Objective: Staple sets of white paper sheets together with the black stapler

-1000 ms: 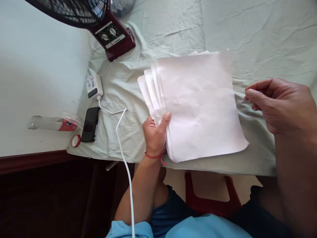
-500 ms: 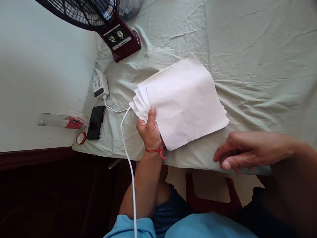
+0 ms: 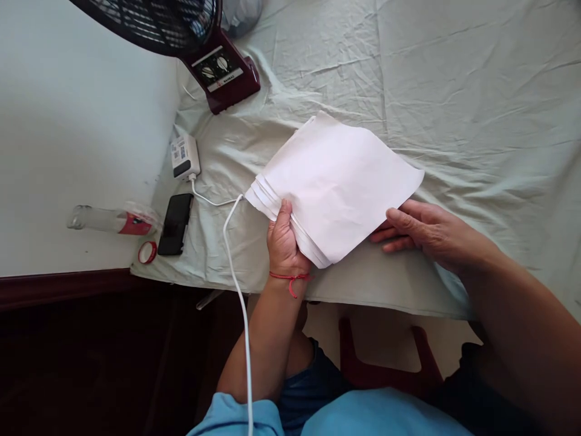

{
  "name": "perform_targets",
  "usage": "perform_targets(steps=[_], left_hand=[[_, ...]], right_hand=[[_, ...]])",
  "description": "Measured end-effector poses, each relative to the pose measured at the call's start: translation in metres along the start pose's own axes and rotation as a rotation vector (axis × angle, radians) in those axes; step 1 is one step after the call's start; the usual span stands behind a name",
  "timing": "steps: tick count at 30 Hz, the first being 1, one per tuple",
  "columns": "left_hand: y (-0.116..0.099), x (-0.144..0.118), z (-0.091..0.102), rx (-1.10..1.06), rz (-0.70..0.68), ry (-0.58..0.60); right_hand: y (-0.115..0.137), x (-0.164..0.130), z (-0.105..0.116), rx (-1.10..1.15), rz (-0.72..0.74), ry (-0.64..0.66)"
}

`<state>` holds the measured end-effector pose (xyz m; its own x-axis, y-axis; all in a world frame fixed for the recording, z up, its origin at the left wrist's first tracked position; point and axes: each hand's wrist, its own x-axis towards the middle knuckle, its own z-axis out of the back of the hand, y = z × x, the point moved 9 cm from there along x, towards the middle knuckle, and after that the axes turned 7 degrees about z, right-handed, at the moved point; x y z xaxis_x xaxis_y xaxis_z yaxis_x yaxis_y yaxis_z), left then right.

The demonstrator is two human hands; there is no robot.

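Pale green cloth (image 3: 454,72) beneath white paper stack (image 3: 338,181)

Open sheet (image 3: 476,91) right of the paper stack (image 3: 336,181); left, cable (image 3: 236,254), charger (image 3: 184,156), seemingly a phone (image 3: 175,223) crowd passage.

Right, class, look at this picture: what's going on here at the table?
A seated person holds a stack of white paper sheets over a table covered with a pale green cloth. The left hand grips the stack's near edge, thumb on top; the right hand touches its right edge. To the left lie a phone, a charger with a white cable, and a fan.
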<state>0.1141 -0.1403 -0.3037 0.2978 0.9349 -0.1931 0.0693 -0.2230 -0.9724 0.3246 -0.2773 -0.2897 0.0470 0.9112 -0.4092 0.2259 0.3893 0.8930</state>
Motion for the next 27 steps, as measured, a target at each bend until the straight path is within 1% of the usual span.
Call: perform_targets(steps=[2, 4, 6, 9, 11, 15, 17, 18, 20, 22, 23, 25, 27], left_hand=[[0.002, -0.001, -0.005, -0.066, 0.058, 0.045], [0.003, -0.004, -0.014, -0.117, 0.117, 0.084], [0.003, -0.008, -0.023, -0.162, 0.147, 0.09], [0.001, -0.011, -0.03, -0.215, 0.141, 0.061], [0.002, -0.013, -0.033, -0.244, 0.148, 0.063], [0.0, -0.016, -0.038, -0.238, 0.176, 0.132], [-0.003, -0.016, -0.039, -0.224, 0.165, 0.15], [-0.003, -0.016, -0.039, -0.224, 0.156, 0.15], [-0.003, -0.016, -0.041, -0.246, 0.147, 0.133], [0.0, -0.017, -0.043, -0.302, 0.163, 0.081], [0.002, -0.019, -0.043, -0.338, 0.178, 0.036], [0.005, -0.026, -0.044, -0.398, 0.213, -0.072], [0.005, -0.034, -0.048, -0.413, 0.24, -0.132]], right_hand=[[-0.004, 0.0, 0.001, -0.045, -0.051, -0.002], [-0.009, -0.001, -0.002, -0.077, -0.099, 0.035], [-0.008, 0.0, -0.006, -0.012, -0.074, 0.054], [-0.002, 0.001, -0.003, 0.159, 0.015, -0.013], [-0.004, 0.001, -0.002, 0.216, 0.014, -0.032], [-0.01, -0.003, -0.016, 0.246, -0.069, 0.099], [-0.005, -0.002, -0.021, 0.319, -0.038, 0.126], [0.0, -0.001, -0.019, 0.371, 0.004, 0.099], [0.01, 0.001, -0.009, 0.469, 0.11, -0.029], [0.016, 0.0, 0.001, 0.525, 0.193, -0.163], [0.018, -0.001, 0.004, 0.536, 0.228, -0.203], [0.02, -0.001, 0.003, 0.534, 0.268, -0.22], [0.016, 0.001, 0.003, 0.509, 0.269, -0.24]])
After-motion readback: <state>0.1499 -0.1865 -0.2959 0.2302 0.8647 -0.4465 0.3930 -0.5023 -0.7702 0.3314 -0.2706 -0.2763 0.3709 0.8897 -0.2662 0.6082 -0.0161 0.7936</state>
